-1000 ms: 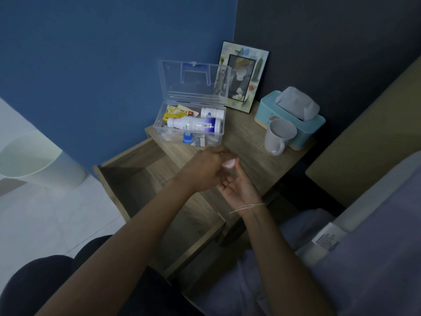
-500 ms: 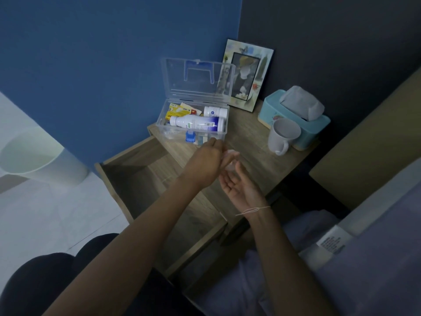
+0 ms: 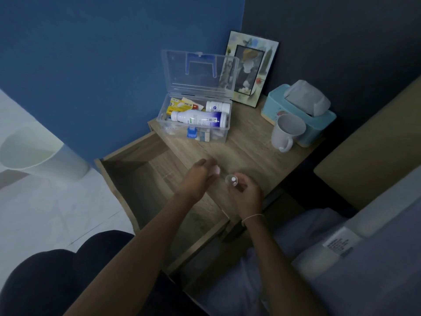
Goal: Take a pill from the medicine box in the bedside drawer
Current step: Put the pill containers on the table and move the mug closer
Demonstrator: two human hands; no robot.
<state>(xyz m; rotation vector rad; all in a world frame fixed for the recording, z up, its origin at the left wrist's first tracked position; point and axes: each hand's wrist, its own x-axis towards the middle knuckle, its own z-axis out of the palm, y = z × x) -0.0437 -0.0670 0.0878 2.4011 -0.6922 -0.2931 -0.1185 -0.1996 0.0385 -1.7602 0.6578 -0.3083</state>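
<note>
On the bedside table (image 3: 250, 153), a clear plastic medicine box (image 3: 193, 131) stands with its lid raised, against the blue wall. Inside lie a white bottle (image 3: 198, 119) with a blue label, its print too small to read, a smaller white bottle (image 3: 217, 106) and a yellow packet (image 3: 176, 106). Nearer, above the pulled-out drawer (image 3: 145, 179), the right hand (image 3: 247, 195) grips a small clear vial (image 3: 232, 179) with a white pill showing inside. The left hand (image 3: 198, 176) pinches something pale, blurred, perhaps its cap. A white mug (image 3: 286, 132) touches a teal tissue box (image 3: 300, 112) beside a picture frame (image 3: 250, 67).
</note>
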